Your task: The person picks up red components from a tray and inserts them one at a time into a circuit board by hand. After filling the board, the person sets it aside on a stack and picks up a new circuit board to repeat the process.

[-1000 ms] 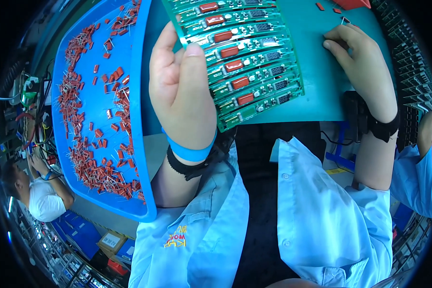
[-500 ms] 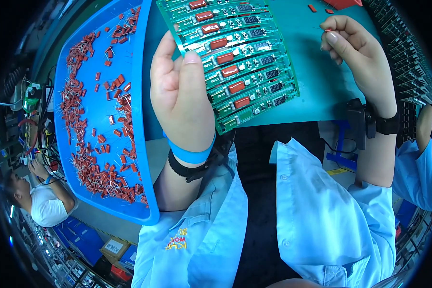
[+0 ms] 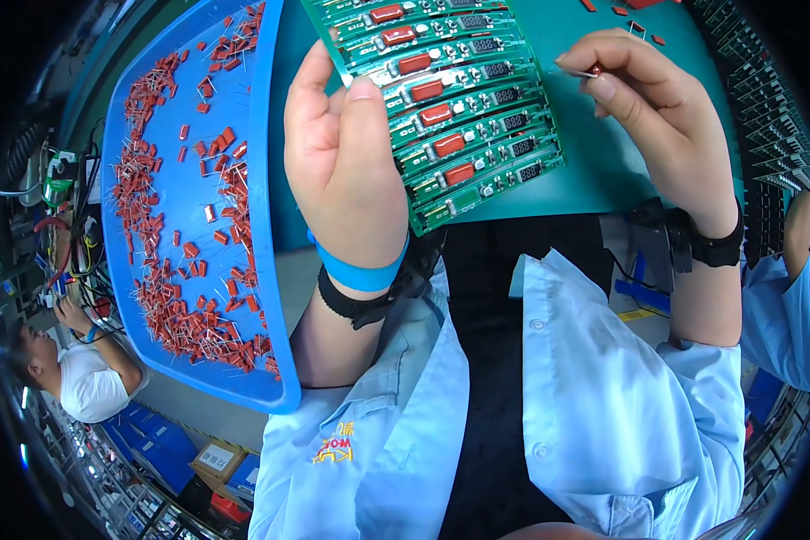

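My left hand [image 3: 346,153] is closed on the left edge of a green circuit board panel [image 3: 463,121], its thumb lying over the front. The panel is made of several strips, most bearing a red capacitor [image 3: 436,114] and a small dark digit display [image 3: 506,94]. On the nearest strip no red capacitor shows. To the right of the panel, my right hand [image 3: 661,112] pinches a red capacitor [image 3: 596,70] between thumb and forefinger, its thin wire leads pointing toward the panel. The fingers partly cover this capacitor.
A blue tray [image 3: 283,297] of loose red capacitors stands at my left. More capacitors lie on the green mat [image 3: 594,193] at the far right. Rows of upright circuit boards [image 3: 774,117] line the right side. One person [image 3: 94,378] is at left; another's sleeve [image 3: 780,315] shows at right.
My right hand has moved left, closer to the panel, with the capacitor in its fingers. The panel and my left hand have shifted slightly to the right and away from me.
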Motion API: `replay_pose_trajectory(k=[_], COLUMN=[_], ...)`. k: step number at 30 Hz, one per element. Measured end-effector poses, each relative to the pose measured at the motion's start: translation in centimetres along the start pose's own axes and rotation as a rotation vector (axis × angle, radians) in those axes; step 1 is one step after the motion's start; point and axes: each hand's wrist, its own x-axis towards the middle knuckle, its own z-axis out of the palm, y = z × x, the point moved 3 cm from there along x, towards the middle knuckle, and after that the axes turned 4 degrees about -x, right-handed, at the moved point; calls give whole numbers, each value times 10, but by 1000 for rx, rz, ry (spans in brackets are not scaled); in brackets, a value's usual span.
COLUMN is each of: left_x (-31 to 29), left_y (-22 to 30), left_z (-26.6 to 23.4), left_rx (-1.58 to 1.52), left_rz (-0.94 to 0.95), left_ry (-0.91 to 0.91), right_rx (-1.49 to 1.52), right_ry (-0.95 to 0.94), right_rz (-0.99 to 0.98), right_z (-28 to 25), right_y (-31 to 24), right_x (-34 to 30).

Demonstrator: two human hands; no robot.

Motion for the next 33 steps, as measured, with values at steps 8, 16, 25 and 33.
replay_pose_trajectory(k=[8,16,25,33], left_x=[-1,-1,3,2], left_y=[8,8,7,8], left_z=[22,21,21,21], left_rx=[19,6,26,7], left_rz=[-94,-143,-135,-126], left_ry=[95,112,125,119], right_rx=[-13,-96,-126,-126], right_ry=[-174,-58,-84,-80], right_rz=[-166,-409,-349,-384], right_z=[26,49,52,57], right_y=[-37,-47,-46,-49], right_x=[-1,-5,-2,-2])
